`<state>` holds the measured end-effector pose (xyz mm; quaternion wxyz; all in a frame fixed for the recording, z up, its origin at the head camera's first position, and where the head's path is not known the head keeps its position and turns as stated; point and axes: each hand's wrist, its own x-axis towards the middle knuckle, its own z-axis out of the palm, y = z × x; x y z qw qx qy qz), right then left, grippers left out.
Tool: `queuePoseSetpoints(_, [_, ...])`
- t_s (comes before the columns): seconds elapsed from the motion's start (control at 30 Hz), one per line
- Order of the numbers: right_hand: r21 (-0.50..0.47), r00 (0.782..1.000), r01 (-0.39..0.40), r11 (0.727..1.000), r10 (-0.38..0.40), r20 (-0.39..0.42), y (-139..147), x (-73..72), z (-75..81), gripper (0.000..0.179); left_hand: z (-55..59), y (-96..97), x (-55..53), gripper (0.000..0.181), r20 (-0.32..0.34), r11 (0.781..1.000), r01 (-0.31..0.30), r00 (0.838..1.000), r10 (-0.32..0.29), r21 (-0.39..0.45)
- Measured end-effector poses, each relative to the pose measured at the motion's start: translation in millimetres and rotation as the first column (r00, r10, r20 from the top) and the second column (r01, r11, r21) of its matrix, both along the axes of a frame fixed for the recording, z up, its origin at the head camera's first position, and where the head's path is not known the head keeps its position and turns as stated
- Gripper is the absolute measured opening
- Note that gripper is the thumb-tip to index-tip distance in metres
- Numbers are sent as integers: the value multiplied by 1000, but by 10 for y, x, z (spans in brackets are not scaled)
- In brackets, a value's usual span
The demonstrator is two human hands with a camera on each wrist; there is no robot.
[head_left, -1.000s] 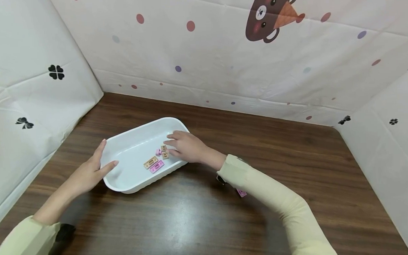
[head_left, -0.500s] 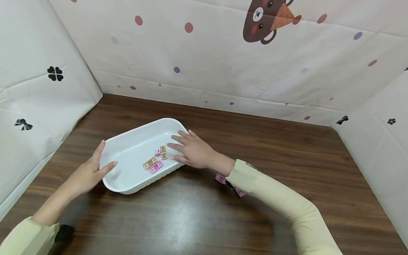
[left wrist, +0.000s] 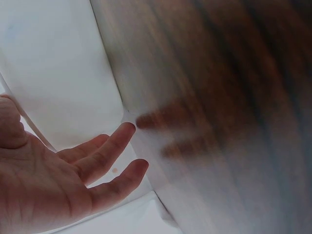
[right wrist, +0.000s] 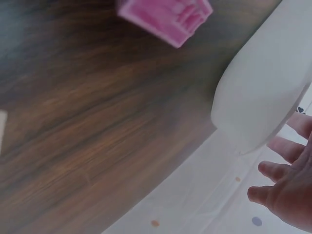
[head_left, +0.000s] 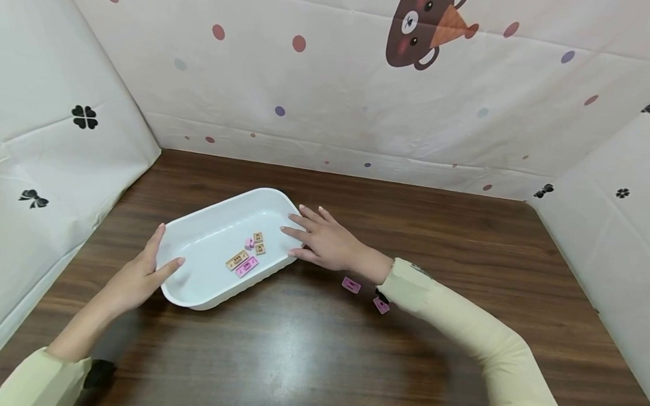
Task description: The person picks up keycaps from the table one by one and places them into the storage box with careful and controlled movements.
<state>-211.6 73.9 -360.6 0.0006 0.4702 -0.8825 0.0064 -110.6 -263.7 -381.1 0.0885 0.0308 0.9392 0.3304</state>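
A white plastic basin (head_left: pixel 215 222) sits on the table, with small printed tan tiles (head_left: pixel 237 260) and pink tiles (head_left: pixel 247 266) lying on its floor. My left hand (head_left: pixel 131 278) holds its left end, thumb over the rim and fingers outside; in the left wrist view the left-hand fingers (left wrist: pixel 105 153) lie along the outer wall. At the opposite end, my right hand (head_left: pixel 332 241) reaches over the rim with spread, fairly straight fingers and nothing in them. The right wrist view has those fingers (right wrist: pixel 287 148) beside the basin wall (right wrist: pixel 258 92).
Two pink tiles, one nearer the basin (head_left: pixel 352 285) and one by the right sleeve (head_left: pixel 381 305), lie on the dark wooden table (head_left: pixel 466 234). A pale patterned cloth (head_left: pixel 343 107) rises behind and at both sides.
My right hand has drawn back rightward from the tiles inside the basin to its right rim. Pink tiles on the table have come out from under the right arm. My left hand keeps its place.
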Motion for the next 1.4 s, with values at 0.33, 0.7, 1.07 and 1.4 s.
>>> queuePoseSetpoints(0.33, [-28, 1000, 30, 999, -30, 4, 191, 13, 1, 52, -17, -4, -7, 84, -3, 1000, 3, 1000, -3, -9])
queuePoseSetpoints(0.7, [-36, 997, 74, 997, -73, 11, 376, 17, 8, 52, -15, -1, -16, 84, 1, 1000, 8, 1000, -8, -7])
queuePoseSetpoints(1.07, [-75, 992, 123, 990, -122, 19, 610, 27, 51, 53, -1, 10, -12, 84, 0, 1000, 9, 1000, -9, -11])
queuePoseSetpoints(1.4, [-104, 988, 154, 983, -150, 40, 844, 73, 31, 55, 6, 7, -11, 83, -3, 1000, 9, 1000, -9, -21])
